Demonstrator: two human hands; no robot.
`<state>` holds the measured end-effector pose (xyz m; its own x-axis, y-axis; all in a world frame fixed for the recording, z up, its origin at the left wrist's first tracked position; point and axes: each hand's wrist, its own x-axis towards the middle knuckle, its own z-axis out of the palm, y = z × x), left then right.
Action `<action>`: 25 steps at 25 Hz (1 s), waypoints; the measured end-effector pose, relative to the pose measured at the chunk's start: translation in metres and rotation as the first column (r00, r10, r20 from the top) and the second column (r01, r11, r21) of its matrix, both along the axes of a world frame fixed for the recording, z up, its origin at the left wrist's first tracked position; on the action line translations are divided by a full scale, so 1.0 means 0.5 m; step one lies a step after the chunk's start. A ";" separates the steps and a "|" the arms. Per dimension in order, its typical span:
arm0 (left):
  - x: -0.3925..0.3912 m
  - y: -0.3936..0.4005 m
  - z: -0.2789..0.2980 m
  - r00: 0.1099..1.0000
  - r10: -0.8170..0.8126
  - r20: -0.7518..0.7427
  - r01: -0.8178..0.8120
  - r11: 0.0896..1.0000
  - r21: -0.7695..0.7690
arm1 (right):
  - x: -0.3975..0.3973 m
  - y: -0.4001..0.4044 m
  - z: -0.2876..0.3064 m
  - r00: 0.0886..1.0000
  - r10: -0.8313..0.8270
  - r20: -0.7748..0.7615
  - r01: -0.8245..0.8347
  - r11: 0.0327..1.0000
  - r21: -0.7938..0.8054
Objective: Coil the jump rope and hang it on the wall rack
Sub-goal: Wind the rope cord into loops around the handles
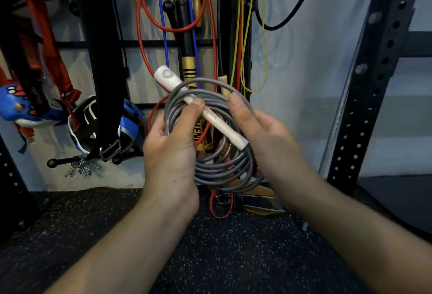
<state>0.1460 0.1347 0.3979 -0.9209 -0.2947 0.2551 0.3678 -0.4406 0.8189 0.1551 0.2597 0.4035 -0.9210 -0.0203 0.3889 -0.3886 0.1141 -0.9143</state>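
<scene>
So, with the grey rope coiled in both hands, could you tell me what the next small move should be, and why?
Probably lift the coil toward a peg on the wall rack: the loops look gathered, the left hand grips them with the white handle.
</scene>
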 end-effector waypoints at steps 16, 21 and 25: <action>-0.027 -0.121 0.065 0.974 -0.139 -0.178 0.014 0.822 -0.569 | -0.038 0.082 0.046 0.978 0.076 -0.195 -0.004 0.937 0.348; 0.006 -0.099 0.082 0.927 -0.362 0.098 0.137 0.083 -0.987 | -0.036 0.057 0.048 0.951 0.247 -0.187 -0.060 0.738 0.672; -0.003 -0.066 0.029 0.879 -0.422 0.220 0.319 0.177 -0.931 | -0.030 0.051 0.027 0.935 0.307 -0.178 -0.093 0.696 0.712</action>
<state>0.1444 0.1019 0.4124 -0.8135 0.5631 0.1455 0.4728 0.4947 0.7292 0.1399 0.2854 0.4171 -0.7258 -0.5496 0.4137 -0.6873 0.5535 -0.4703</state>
